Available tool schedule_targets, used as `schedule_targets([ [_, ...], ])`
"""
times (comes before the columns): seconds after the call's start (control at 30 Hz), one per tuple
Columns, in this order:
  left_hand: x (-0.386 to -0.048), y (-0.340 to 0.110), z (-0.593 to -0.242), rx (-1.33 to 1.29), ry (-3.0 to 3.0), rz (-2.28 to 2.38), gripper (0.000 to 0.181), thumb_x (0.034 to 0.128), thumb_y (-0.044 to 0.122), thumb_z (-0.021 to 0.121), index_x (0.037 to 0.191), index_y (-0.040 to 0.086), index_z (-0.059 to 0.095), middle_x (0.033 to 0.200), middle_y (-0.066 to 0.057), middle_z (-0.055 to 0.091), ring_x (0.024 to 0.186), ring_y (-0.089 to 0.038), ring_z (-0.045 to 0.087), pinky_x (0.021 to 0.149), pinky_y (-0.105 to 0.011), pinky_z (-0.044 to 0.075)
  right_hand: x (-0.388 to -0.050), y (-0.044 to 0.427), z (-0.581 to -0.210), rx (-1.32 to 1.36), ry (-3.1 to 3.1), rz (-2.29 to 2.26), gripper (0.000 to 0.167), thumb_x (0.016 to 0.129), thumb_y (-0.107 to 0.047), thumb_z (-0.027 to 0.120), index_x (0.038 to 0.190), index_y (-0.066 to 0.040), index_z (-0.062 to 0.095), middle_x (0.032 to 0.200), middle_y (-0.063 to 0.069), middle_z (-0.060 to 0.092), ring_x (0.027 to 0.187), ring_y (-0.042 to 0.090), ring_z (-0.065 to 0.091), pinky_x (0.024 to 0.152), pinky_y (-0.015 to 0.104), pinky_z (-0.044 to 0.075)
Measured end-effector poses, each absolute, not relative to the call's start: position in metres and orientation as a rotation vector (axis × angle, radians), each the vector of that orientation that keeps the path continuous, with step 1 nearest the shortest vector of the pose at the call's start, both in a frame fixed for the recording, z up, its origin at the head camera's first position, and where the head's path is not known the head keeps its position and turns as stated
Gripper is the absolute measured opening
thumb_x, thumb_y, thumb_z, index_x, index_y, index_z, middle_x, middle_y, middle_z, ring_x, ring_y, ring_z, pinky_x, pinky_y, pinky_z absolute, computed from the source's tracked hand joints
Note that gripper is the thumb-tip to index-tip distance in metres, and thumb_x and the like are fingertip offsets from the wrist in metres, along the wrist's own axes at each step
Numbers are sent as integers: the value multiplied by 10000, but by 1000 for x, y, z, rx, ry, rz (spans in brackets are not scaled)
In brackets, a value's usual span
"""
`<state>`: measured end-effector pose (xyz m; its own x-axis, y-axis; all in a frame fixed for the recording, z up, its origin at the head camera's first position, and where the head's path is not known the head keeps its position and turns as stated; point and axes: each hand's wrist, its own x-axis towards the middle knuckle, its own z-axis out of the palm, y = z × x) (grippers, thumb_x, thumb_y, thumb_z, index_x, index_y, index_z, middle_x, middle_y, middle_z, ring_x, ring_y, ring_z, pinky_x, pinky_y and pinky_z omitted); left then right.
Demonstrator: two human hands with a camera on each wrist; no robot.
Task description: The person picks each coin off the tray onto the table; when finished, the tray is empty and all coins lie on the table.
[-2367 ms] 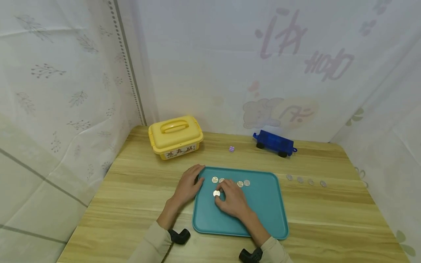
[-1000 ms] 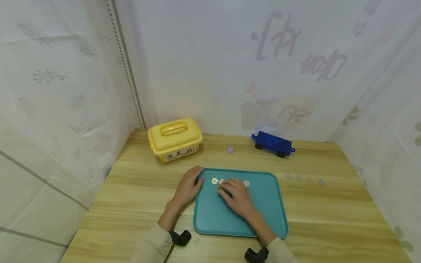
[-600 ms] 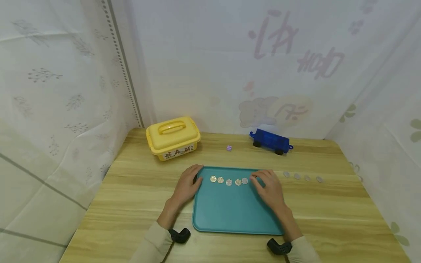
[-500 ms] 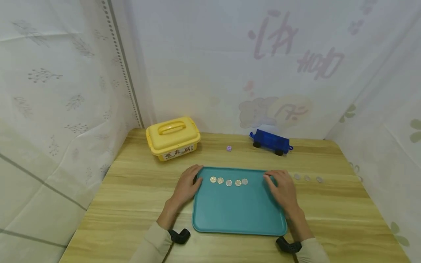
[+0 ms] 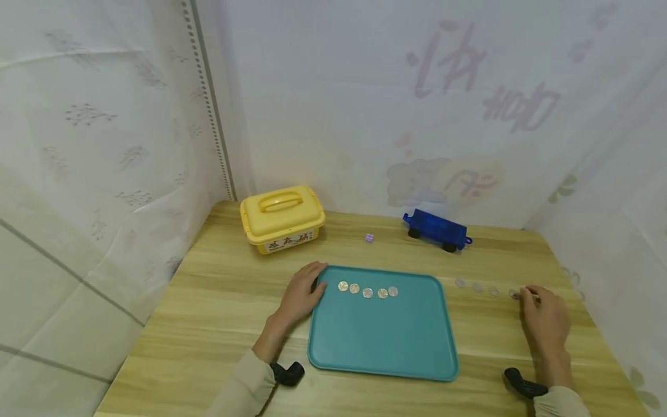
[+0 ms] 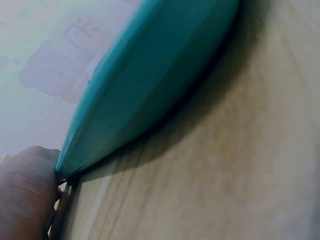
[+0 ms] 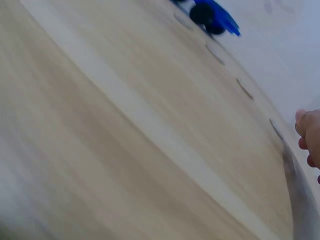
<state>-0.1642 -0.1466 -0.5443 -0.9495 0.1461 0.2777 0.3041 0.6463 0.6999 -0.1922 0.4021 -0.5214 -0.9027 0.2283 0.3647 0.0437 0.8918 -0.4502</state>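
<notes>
Right hand (image 5: pixel 547 321) has moved right, to round silver coins (image 5: pixel 477 286) | fingertips apparently pinching one | likely placing; next needs gentle release | left hand (image 5: pixel 300 295), fingers extended, touches rectangular teal tray (image 5: pixel 383 341)

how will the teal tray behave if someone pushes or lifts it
The teal tray looks stiff, judging by its even outline. Being wide and low, it would likely slide rather than tip. If tilted, its five coins may slide.
</notes>
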Motion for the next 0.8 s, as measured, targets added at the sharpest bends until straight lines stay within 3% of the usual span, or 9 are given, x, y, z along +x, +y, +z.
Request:
schedule_targets([
  [0.13,-164,-146,-545,-348,-2684,-1190,459,988,173,614,1432,79,539,1456,-147,546,1419,-337,436,1193,-538,325,-194,416,-522,-240,-2671,581,333,1016,-252,543,1140,28,675,1060,316,689,927,497,626,598,565,489],
  [0.4,-166,-145,-544,-345,-2703,-1209,461,998,182,601,1442,84,528,1471,-136,533,1435,-333,414,1197,-545,314,-191,427,-526,-201,-2704,483,300,1007,-238,580,1105,16,706,992,271,713,856,504,618,592,562,466],
  [0.5,-166,-145,-544,-347,-2717,-1210,464,1004,196,592,1451,93,520,1481,-134,523,1442,-330,404,1200,-542,312,-189,428,-527,-226,-2732,459,301,1006,-244,587,1103,14,705,1010,273,707,888,508,591,635,597,455],
  [0.7,-164,-146,-544,-322,-2718,-1215,462,997,188,601,1446,106,528,1481,-135,522,1438,-329,411,1201,-539,312,-191,425,-523,-179,-2809,410,251,973,-168,617,1040,57,704,1045,311,679,860,521,591,577,568,493],
  [0.8,-164,-145,-545,-321,-2715,-1212,466,997,187,600,1450,108,523,1482,-138,520,1438,-331,409,1201,-543,309,-192,424,-520,-150,-2839,398,275,987,-164,592,1047,86,688,1092,351,631,906,559,568,609,603,492],
])
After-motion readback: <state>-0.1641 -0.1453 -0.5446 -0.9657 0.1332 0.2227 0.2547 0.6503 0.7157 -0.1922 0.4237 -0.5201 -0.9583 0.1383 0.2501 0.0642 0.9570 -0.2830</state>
